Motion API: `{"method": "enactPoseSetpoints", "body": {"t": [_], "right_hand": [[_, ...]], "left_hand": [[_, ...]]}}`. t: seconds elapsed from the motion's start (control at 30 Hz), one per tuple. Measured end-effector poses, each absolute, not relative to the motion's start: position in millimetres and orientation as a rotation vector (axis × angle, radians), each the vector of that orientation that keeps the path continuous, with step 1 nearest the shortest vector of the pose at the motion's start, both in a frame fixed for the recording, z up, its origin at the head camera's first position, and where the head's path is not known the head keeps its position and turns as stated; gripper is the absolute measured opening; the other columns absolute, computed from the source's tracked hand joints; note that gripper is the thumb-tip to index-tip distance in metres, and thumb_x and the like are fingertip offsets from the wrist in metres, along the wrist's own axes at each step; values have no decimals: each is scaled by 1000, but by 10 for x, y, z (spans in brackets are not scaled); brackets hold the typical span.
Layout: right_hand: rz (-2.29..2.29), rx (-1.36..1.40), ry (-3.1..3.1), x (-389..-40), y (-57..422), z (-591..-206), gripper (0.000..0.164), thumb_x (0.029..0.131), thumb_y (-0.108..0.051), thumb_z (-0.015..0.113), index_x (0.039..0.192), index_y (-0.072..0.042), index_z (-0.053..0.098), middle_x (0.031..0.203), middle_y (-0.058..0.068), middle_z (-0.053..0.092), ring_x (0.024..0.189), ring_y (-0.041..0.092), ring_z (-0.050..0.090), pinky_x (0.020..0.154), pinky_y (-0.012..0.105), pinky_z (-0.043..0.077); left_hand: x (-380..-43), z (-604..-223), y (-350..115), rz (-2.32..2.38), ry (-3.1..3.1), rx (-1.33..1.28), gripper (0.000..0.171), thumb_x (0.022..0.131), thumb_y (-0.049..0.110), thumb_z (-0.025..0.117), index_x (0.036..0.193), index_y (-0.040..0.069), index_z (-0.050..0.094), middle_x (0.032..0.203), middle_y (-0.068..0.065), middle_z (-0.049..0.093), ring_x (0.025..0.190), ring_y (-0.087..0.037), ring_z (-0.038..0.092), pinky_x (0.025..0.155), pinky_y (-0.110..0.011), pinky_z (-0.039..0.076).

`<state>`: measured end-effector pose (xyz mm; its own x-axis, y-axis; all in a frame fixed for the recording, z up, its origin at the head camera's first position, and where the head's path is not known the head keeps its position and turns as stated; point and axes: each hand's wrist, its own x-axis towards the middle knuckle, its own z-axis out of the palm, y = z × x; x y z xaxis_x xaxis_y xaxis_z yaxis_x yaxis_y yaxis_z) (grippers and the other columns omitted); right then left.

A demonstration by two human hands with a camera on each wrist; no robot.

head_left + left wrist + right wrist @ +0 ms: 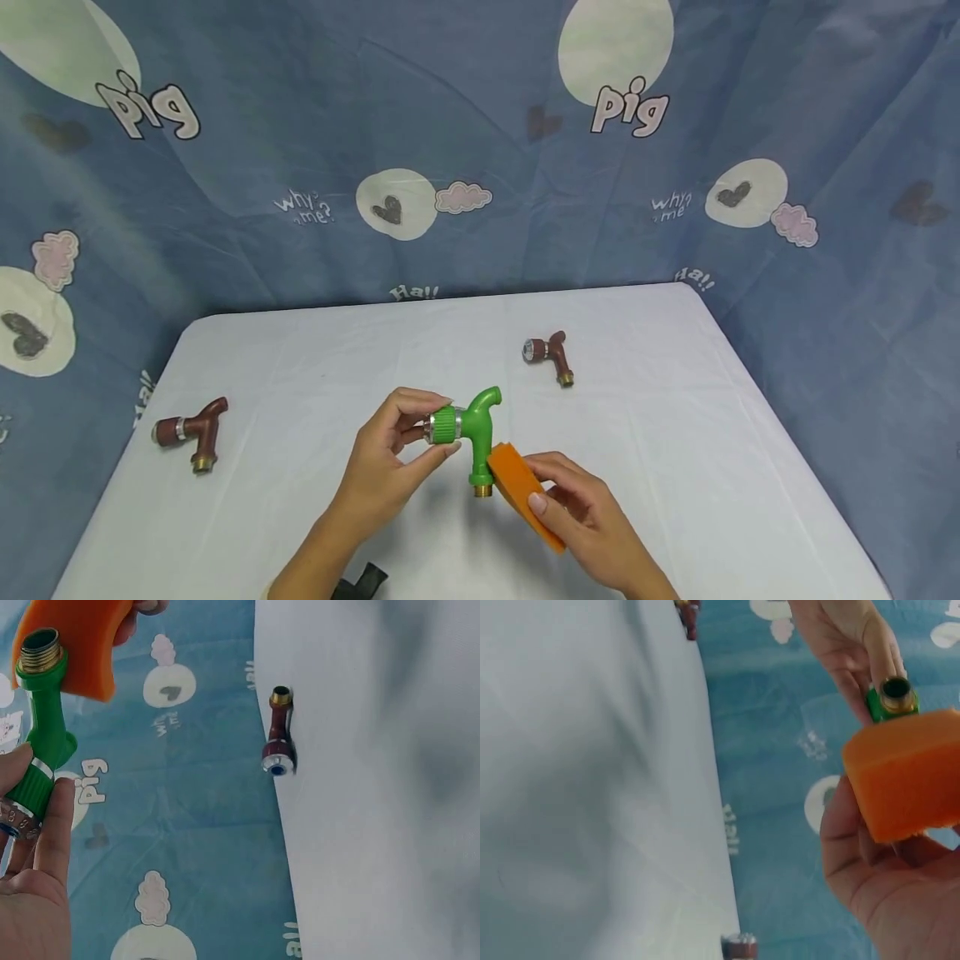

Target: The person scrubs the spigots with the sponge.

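A green tap [481,429] with a brass threaded end is held up by my left hand [390,467], whose thumb and fingers pinch its ribbed green knob. My right hand [592,517] grips an orange sponge [525,496], a thick block with a curved outline. In the head view the sponge's upper end meets the tap's lower body, near the brass thread. The left wrist view shows the sponge [79,645] up against the green tap [46,712]. From the right wrist, the sponge [907,776] hides most of the tap.
One brown tap [201,433] lies on the left of the white table [337,358]. Another brown tap [553,357] lies farther back, right of the middle. A black object [362,583] shows at the near edge by my left forearm. Blue printed cloth [480,250] hangs behind.
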<state>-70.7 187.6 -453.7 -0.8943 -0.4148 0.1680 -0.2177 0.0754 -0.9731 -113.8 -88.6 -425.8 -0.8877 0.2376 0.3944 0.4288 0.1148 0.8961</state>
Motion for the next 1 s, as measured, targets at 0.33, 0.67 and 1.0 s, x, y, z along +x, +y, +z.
{"method": "enactPoseSetpoints", "body": {"t": [0.33,0.67,1.0], "right_hand": [[-1994,-475,2178,-811,1874,-4534,37,114,-13,43,149,-11,53,128,16,63,99,28,64,81,35,61],[-2197,-334,1964,-822,1615,-4477,39,116,-22,37,148,-5,52,114,18,61,88,21,64,72,31,62],[-2081,-291,1925,-737,1658,-4471,40,115,-23,43,147,-3,54,121,19,63,92,23,64,79,31,60]], "left_hand": [[-1062,-4151,-870,-2094,-2050,-689,47,82,-15,82,118,-1,56,124,-17,60,110,-27,68,90,-32,61],[-1068,-4250,-797,-1951,-2168,-627,47,82,-2,88,118,10,61,124,-6,68,114,-24,66,99,-32,57],[-1131,-4245,-904,-1742,-2216,-576,48,79,2,92,117,12,64,122,-3,71,111,-20,69,97,-30,57]]}}
